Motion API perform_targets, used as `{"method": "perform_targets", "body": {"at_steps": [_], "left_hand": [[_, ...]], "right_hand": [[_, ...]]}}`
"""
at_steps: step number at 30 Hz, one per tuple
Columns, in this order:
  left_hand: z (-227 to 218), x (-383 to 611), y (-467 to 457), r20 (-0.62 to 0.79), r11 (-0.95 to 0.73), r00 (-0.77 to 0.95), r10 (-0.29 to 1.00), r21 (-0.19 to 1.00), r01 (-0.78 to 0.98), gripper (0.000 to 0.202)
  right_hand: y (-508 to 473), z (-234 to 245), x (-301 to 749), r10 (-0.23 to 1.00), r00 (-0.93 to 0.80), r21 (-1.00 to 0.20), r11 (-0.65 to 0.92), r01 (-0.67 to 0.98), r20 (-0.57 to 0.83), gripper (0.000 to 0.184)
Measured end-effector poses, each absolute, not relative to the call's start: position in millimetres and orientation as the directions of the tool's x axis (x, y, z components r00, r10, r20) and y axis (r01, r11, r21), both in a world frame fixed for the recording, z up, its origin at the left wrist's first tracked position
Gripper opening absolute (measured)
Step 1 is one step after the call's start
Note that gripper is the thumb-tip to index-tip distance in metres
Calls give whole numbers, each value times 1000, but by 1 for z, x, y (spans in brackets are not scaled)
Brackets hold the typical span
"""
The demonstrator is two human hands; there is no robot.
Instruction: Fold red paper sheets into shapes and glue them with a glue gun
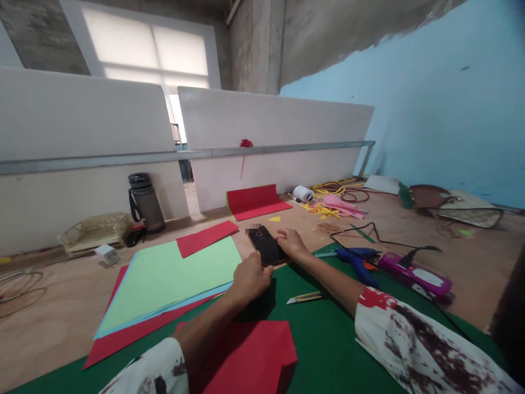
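A black phone (266,245) lies at the far edge of the green cutting mat (328,339). My left hand (249,278) rests at its near end with fingers curled against it. My right hand (292,242) grips its right edge, fingers bent over the side. A red folded paper sheet (250,355) lies on the mat under my left forearm. A small yellow utility knife (305,298) lies on the mat between my arms.
A stack of light green, blue and red paper sheets (172,279) lies left of the phone. A blue glue gun (356,261) and a purple device (414,273) with cables sit to the right. A dark bottle (145,202), a wicker tray (94,232) and white partitions (270,120) stand behind.
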State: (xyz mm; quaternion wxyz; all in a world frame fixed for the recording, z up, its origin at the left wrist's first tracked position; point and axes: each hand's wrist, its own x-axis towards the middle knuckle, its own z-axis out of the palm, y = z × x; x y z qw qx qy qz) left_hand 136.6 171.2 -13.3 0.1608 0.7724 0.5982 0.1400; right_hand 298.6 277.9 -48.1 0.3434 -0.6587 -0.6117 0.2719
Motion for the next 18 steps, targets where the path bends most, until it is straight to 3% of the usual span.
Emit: {"method": "perform_targets", "body": {"at_steps": [10, 15, 18], "left_hand": [[-19, 138, 171, 54, -169, 163, 985, 478, 862, 37], [-21, 136, 172, 31, -131, 140, 990, 597, 791, 46], [-22, 134, 177, 3, -113, 156, 988, 704, 701, 41]], "right_hand": [[269, -39, 291, 988, 118, -741, -5, 672, 101, 31], [270, -40, 291, 988, 113, -723, 2, 690, 110, 30], [272, -40, 292, 988, 99, -720, 14, 694, 115, 31]]}}
